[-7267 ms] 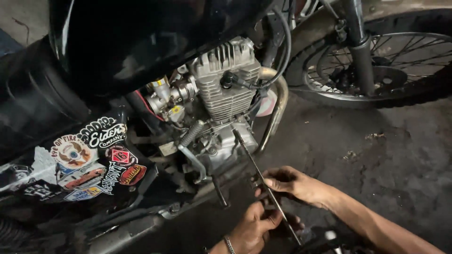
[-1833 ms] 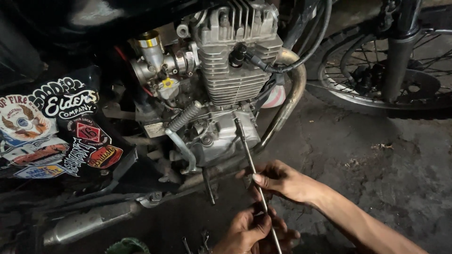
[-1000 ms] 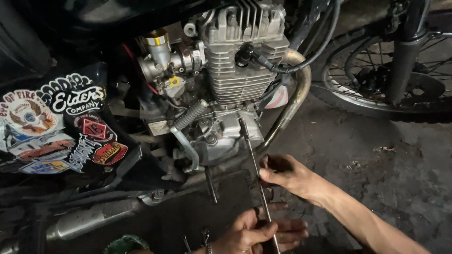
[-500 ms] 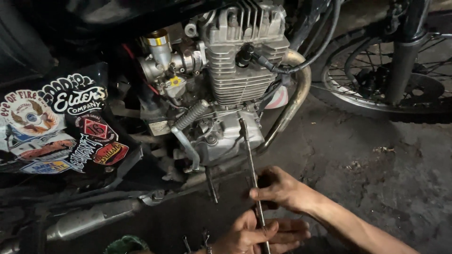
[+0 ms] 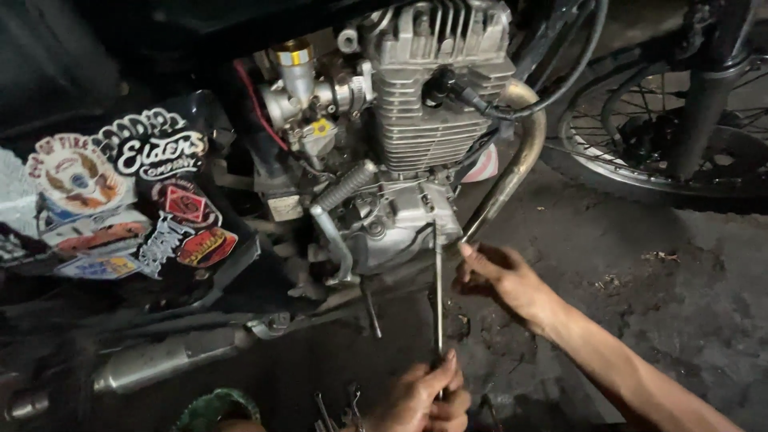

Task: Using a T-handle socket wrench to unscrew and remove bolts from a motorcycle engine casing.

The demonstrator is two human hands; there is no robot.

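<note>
Step in hand: seating long rod (image 5: 438,296) against engine (image 5: 408,216) underside. Your left hand (image 5: 420,396) grips rod's lower end, below engine. Your right hand (image 5: 500,272) rests loosely curled beside rod, holding nothing. Next, likely: steady rod's tip, then turn.

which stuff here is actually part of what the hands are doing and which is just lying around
In use:
- long metal rod tool, tip at the engine's lower case
- engine
- left hand gripping the rod's lower end
- right hand beside the rod's upper part

Lying about:
- green round object
- small metal tools on the ground
- front wheel
- sticker-covered side panel
</note>
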